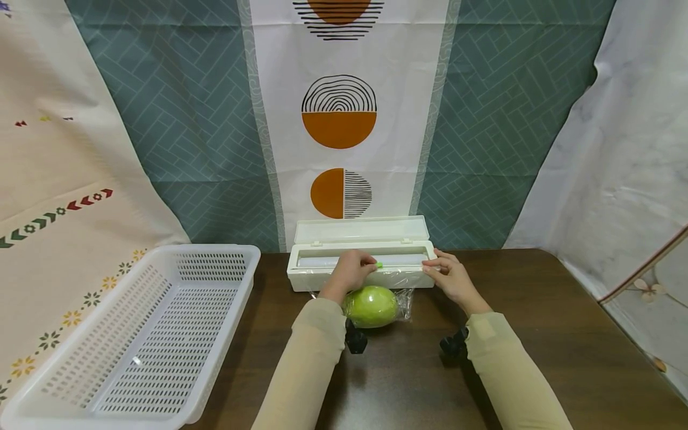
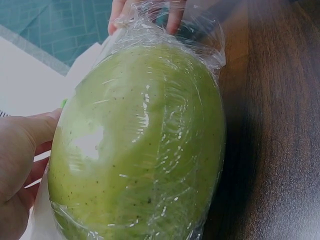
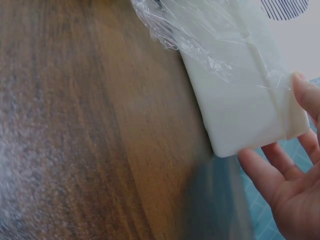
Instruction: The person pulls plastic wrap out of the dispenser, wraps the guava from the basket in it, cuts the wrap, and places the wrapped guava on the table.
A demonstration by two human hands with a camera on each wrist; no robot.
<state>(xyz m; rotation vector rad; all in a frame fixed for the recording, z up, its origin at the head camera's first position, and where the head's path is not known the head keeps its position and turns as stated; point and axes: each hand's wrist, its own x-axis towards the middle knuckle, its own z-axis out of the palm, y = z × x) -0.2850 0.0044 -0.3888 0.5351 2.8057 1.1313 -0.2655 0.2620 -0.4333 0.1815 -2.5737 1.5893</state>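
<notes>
the left grip (image 1: 350, 273) pinches the green tab (image 1: 379, 265) on the box (image 1: 312, 280); the right grip (image 1: 452, 278) holds the box's right end. the fruit (image 1: 372, 307), wrapped in film (image 1: 405, 304), lies on the desk (image 1: 408, 382) just in front.

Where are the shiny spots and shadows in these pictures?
Left wrist: a white glare patch on the green fruit, bright glints across its plastic wrap; head: soft shadows on the brown table; right wrist: a pale, speckled sheen on the table, lower left.

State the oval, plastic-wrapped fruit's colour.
The fruit is light green with small dark specks, clearest in the left wrist view.
</notes>
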